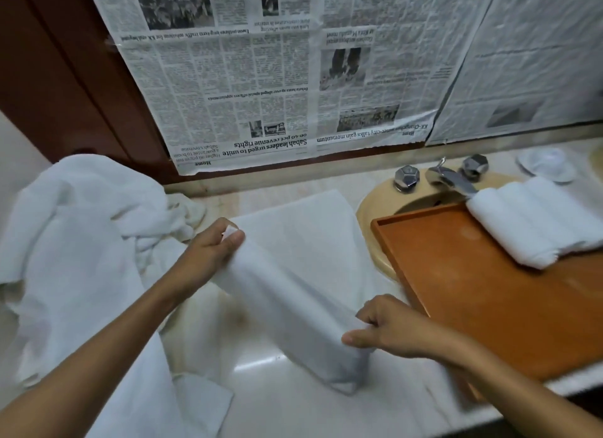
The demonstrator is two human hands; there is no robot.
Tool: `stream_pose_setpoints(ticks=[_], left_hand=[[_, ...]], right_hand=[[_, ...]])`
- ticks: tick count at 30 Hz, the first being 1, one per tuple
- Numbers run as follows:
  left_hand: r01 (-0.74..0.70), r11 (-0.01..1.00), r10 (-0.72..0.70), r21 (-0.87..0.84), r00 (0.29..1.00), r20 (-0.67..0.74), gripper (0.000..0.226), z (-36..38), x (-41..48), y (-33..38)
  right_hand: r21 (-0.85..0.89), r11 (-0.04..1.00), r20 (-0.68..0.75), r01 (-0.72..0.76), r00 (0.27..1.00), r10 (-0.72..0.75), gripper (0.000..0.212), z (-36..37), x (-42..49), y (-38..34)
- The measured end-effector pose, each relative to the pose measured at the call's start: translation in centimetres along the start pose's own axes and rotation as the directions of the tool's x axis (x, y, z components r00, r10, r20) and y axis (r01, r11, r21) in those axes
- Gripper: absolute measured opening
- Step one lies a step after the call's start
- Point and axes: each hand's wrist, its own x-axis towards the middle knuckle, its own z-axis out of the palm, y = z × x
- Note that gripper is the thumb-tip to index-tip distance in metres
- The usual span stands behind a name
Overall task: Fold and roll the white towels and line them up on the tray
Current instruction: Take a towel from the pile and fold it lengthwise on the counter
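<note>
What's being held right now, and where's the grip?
A white towel, lifted between both hands: left hand pinches its far corner, right hand pinches the near edge.

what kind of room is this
Likely a bathroom, perhaps a hotel's: a sink set in a marble counter, chrome taps, and rolled towels on a wooden tray. Newspaper covers the wall behind it.

Newspaper sheets [261, 78] cover wall behind counter [293, 388], print upside down. Chrome tap [452, 176] w/ two faceted knobs [405, 176] at back of round sink [375, 215]. White dish [545, 165] far right, nr wall.
</note>
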Motion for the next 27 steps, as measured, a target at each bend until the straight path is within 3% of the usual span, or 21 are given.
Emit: stream_pose_setpoints(ticks=[4,7,10,12,13,15,17,20,24,27], left_hand=[[0.025,0.998,-0.024,0.061,1.0,-0.017,0.025,-0.6,1.7,-1.6],[0.026,0.999,-0.026,0.031,1.0,0.015,0.017,-0.9,2.9,-2.5],[0.034,0.995,-0.032,-0.091,0.999,0.027,0.019,-0.4,4.2,-2.5],[0.062,0.988,-0.06,-0.143,0.998,0.02,0.022,0.4,4.9,-2.6],[0.077,0.985,-0.078,-0.152,0.997,0.003,0.022,0.8,5.2,-2.8],[0.1,0.989,-0.105,-0.112,0.994,-0.036,0.02,0.9,5.8,-3.4],[0.083,0.992,-0.081,0.094,0.996,-0.032,0.016,0.5,6.2,-4.0],[0.025,0.96,-0.027,0.28,1.0,0.004,0.016,0.0,6.7,-4.7],[0.036,0.982,-0.032,0.185,0.999,-0.022,0.015,-1.3,7.9,-4.6],[0.114,0.989,-0.11,0.094,0.993,-0.052,0.018,-1.9,9.5,-5.3]], right_hand=[[-0.067,0.997,0.007,-0.036,0.999,0.037,0.065,0.4,-0.3,-1.2],[-0.056,0.997,0.054,0.059,0.997,-0.056,0.066,-1.5,-1.4,-3.8],[0.226,0.971,0.065,0.081,0.993,-0.098,0.064,-3.7,-3.0,-6.7],[0.321,0.945,0.041,0.068,0.996,-0.085,0.04,-4.5,-3.4,-7.6],[0.25,0.968,0.013,0.032,0.999,-0.037,0.033,-4.3,-3.0,-7.4],[-0.037,0.994,-0.059,-0.107,0.993,0.105,0.04,-2.6,-1.4,-6.0],[-0.156,0.962,-0.09,-0.225,0.973,0.213,0.051,0.0,-0.1,-4.0],[0.021,0.977,-0.062,-0.214,0.975,0.215,0.057,1.7,-0.6,-2.3],[0.414,0.91,0.056,-0.038,0.998,0.016,0.063,0.9,-2.7,-2.1],[0.41,0.911,-0.062,-0.049,0.995,0.081,0.066,0.7,-2.9,-1.5]])
